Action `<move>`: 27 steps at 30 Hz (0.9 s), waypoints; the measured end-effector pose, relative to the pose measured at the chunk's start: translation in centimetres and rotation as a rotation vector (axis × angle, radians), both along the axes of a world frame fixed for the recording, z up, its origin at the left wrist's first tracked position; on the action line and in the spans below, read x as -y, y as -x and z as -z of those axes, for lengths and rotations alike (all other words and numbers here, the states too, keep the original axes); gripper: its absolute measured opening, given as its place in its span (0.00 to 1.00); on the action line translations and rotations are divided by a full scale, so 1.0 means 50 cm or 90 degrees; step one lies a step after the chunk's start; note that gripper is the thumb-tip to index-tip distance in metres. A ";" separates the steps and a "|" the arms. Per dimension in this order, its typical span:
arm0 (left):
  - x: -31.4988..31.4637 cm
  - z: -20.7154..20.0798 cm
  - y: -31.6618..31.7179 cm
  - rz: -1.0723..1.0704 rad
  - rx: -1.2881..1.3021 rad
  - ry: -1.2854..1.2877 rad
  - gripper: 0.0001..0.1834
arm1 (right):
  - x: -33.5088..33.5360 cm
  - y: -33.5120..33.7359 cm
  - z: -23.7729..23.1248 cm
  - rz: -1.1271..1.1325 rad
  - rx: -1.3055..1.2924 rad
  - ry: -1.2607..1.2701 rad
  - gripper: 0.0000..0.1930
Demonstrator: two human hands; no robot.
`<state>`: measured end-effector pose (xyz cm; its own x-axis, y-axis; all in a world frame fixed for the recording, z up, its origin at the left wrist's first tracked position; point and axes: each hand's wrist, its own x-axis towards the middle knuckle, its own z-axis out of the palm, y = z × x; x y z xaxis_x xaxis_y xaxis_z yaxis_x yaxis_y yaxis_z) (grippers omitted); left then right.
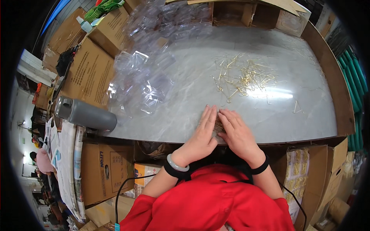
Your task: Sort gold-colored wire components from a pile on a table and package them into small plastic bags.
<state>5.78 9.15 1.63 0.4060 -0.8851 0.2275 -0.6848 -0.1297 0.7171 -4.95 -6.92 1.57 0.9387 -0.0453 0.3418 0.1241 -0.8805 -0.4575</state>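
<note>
At the table's front edge, my left hand (201,133) and my right hand (237,131) lean toward each other with fingers straight and held together. Between them they press a small bundle of thin brownish-gold wire hooks (219,126), mostly covered by my fingers and palms. Farther off to the right lies a loose, tangled pile of gold wire hooks (246,79). One or two stray wire hooks (296,107) rest apart from it, nearer the right side.
Clear plastic boxes (144,77) heap up at the left and back. A grey bottle (90,114) lies on its side at the left edge. Open cardboard compartments (231,14) line the back, and a cardboard wall (335,81) borders the right. Below stands a box with packed gold pieces (298,169).
</note>
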 end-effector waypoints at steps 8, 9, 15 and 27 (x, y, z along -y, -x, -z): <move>0.015 -0.006 -0.026 0.053 0.141 -0.064 0.43 | 0.022 0.051 0.039 0.121 0.130 -0.668 0.28; 0.018 -0.002 -0.023 0.049 0.163 -0.064 0.42 | 0.019 0.063 0.039 0.141 0.142 -0.732 0.28; 0.039 0.011 0.000 0.002 0.216 -0.058 0.34 | -0.025 0.085 0.040 0.168 0.075 -0.461 0.38; 0.019 -0.001 -0.013 0.059 0.158 -0.046 0.35 | 0.276 0.196 0.001 0.453 0.022 0.063 0.28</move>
